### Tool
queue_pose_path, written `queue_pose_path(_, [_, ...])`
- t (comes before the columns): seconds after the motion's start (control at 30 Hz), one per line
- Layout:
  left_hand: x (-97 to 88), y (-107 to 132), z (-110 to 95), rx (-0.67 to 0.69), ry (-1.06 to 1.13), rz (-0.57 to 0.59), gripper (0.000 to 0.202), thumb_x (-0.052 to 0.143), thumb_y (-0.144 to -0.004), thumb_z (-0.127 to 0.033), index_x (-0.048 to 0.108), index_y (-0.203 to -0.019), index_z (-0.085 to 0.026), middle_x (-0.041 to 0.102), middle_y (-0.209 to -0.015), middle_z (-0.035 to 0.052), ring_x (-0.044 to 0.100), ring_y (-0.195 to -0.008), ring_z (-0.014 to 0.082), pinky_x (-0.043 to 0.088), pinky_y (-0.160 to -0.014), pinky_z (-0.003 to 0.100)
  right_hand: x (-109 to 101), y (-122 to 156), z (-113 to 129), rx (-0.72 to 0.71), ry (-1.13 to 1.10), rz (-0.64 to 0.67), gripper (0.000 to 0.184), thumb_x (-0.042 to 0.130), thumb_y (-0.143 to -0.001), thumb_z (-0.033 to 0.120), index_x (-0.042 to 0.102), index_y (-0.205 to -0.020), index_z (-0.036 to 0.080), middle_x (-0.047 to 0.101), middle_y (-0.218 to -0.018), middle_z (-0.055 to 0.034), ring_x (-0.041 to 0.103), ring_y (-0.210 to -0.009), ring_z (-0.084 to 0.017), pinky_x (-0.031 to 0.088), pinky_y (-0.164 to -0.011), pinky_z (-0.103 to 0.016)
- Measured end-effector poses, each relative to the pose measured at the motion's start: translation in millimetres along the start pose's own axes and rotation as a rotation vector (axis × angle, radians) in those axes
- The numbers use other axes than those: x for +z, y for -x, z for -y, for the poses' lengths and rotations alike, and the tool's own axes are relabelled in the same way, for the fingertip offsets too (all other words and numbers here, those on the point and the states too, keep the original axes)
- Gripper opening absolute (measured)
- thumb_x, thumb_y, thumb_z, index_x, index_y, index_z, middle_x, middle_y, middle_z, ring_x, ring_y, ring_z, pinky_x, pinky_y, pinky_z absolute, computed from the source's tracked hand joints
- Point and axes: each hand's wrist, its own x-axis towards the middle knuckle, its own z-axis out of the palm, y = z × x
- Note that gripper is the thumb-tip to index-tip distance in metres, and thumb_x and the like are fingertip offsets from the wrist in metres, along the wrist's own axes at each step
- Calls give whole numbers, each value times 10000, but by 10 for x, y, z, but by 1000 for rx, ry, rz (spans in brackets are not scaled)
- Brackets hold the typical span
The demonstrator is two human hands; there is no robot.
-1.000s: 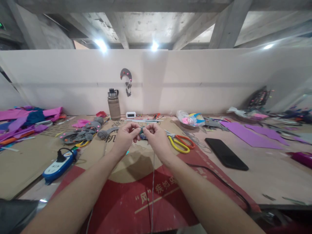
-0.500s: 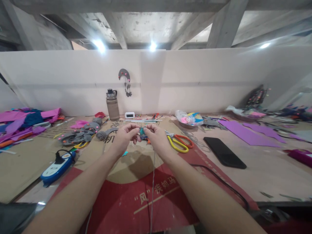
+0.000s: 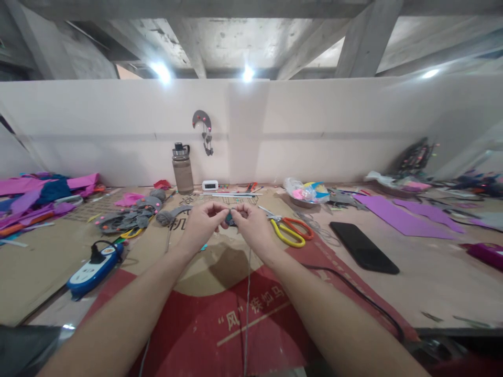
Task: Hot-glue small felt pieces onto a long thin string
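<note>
Between the fingertips of both hands sits a small teal piece [image 3: 229, 217], mostly covered, so its kind does not show. My left hand [image 3: 206, 222] pinches it from the left, and my right hand [image 3: 249, 226] pinches it from the right. A thin grey string [image 3: 248, 298] hangs from below my right hand and runs down over the red part of the cardboard [image 3: 188, 335]. Just right of my right hand lie scissors with yellow and orange handles [image 3: 288, 233]. A small light-blue scrap [image 3: 203, 247] rests under my left wrist.
Grey felt pieces with pink dots [image 3: 135, 217] and a blue-and-white power strip [image 3: 94, 269] lie to the left. A water bottle [image 3: 183, 170] stands at the back by a small white clock [image 3: 210, 185]. A black phone [image 3: 363, 247] and purple sheets [image 3: 401, 214] are on the right.
Both hands are slightly lower, still together on the teal piece, which is now more covered by the fingers. The view has shifted a little.
</note>
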Motion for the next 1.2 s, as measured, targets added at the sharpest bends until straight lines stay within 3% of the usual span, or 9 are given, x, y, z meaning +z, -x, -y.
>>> queue_pose_path(0.17, [-2,-35,62,-63,132,66,274,627,-713,-356,668,-880,-143,641,-622,30,573,-539,128,417,-448,220,-6,-2,-4,2,-22,13,216,499,-751,366,579,-740,166,558,-585,18,456,-512,-100,345,-496,-216])
queue_pose_path(0.4, [-44,-63,109,-47,90,38,202,638,-709,-316,677,-801,-140,642,-578,24,550,-495,108,417,-462,215,-16,1,24,34,-100,69,236,531,-721,379,597,-738,153,561,-614,13,451,-544,-98,357,-525,-220])
queue_pose_path(0.57, [-83,-39,71,70,-126,-81,171,598,-732,-297,676,-802,-161,626,-551,5,547,-476,112,419,-459,218,11,-17,-4,37,-159,155,244,532,-724,365,616,-819,156,522,-606,33,400,-517,-80,316,-497,-209])
queue_pose_path(0.7, [-105,-43,90,123,-197,-183,137,606,-714,-287,669,-754,-172,624,-556,2,545,-464,107,415,-469,217,40,-3,-18,72,-201,152,300,554,-716,356,591,-951,174,420,-535,76,336,-461,-70,277,-460,-199])
queue_pose_path(0.93, [-144,-177,324,-82,78,-150,213,616,-691,-354,606,-753,-151,559,-466,-15,455,-368,81,322,-376,188,45,6,-48,135,-269,183,309,529,-746,411,573,-944,178,339,-502,93,259,-406,-56,215,-398,-188])
queue_pose_path(1.2, [-384,-305,532,-151,168,-298,217,633,-655,-331,568,-734,-140,536,-458,-25,400,-349,50,249,-359,161,40,-9,-108,229,-251,260,254,521,-746,424,533,-779,172,380,-533,82,233,-380,-30,148,-358,-170])
